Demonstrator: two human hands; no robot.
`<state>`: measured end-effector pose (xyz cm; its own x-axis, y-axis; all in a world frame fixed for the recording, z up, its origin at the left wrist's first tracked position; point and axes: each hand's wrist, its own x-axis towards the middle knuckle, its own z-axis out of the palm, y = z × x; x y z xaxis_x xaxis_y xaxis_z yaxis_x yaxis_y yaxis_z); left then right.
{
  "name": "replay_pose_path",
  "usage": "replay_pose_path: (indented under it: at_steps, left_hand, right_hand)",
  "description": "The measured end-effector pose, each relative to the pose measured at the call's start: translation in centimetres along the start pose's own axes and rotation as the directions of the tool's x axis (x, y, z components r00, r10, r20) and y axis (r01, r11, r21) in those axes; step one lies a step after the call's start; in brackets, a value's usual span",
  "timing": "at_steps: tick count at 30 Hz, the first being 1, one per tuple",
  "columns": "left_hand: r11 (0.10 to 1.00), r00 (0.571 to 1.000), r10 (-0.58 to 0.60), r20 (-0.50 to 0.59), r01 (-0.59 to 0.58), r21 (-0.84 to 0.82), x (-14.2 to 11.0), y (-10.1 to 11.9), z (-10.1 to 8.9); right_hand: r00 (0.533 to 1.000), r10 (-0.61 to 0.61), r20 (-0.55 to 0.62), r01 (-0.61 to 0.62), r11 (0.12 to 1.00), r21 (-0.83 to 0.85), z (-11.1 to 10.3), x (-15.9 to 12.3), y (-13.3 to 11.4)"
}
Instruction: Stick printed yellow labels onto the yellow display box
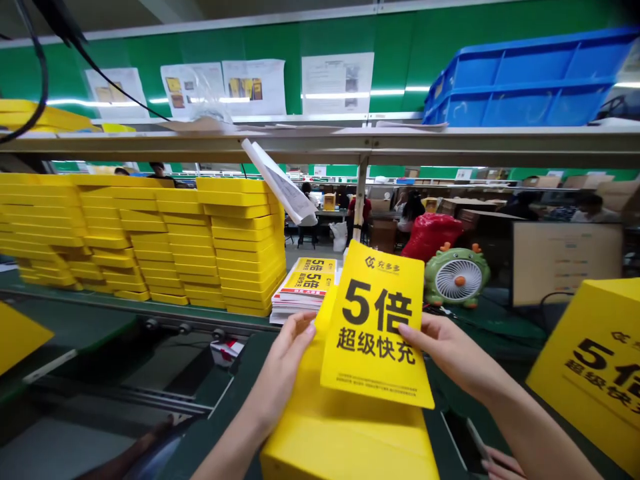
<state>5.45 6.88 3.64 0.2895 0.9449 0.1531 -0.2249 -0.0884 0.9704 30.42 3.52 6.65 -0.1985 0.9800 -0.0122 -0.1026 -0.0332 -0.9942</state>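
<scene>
My left hand (pixel 287 360) and my right hand (pixel 440 347) hold a yellow printed booklet (pixel 373 327) upright between them, gripping its left and right edges. Its cover carries large black Chinese text and a "5". Directly below the booklet lies a yellow cardboard box (pixel 345 440), its lower part cut off by the frame. Both hands are above that box, and my left wrist is close to its corner. Behind my left hand stands a stack of yellow and white printed leaflets (pixel 305 287).
Tall stacks of flat yellow boxes (pixel 200 233) stand on the green conveyor bench (pixel 240 320). A tilted yellow box (pixel 590 373) is at the right. A green fan (pixel 455 277), red bag (pixel 433 237) and blue crate (pixel 530 80) are nearby. Other people work beyond.
</scene>
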Motion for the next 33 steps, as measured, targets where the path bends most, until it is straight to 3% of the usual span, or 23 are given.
replay_pose_path:
  at_steps: [3, 8, 13, 25, 33]
  left_hand:
    - [0.998, 0.999, 0.006, 0.046, -0.004, -0.061, 0.0, 0.2, 0.3]
    - [0.977, 0.999, 0.002, 0.040, -0.010, 0.211, 1.4, 0.1, -0.5]
    - [0.955, 0.998, -0.026, 0.052, 0.009, 0.297, 3.0, -0.2, -1.4]
    - [0.956, 0.979, -0.118, 0.166, 0.067, 0.284, 4.7, -1.0, -3.0]
    - [0.939, 0.973, -0.142, 0.184, 0.074, 0.335, 5.3, -0.9, -3.0]
  right_hand:
    - [0.999, 0.036, 0.034, -0.035, 0.999, -0.037, 0.9, 0.2, 0.2]
    - [0.997, 0.060, 0.043, -0.058, 0.997, -0.058, 1.2, 0.6, 0.9]
    - [0.994, 0.108, 0.026, -0.107, 0.993, -0.042, 1.3, 1.2, 1.6]
    - [0.979, 0.200, -0.029, -0.202, 0.976, -0.086, 1.3, 1.7, 2.4]
    - [0.987, 0.152, -0.052, -0.158, 0.978, -0.133, 1.2, 2.2, 2.4]
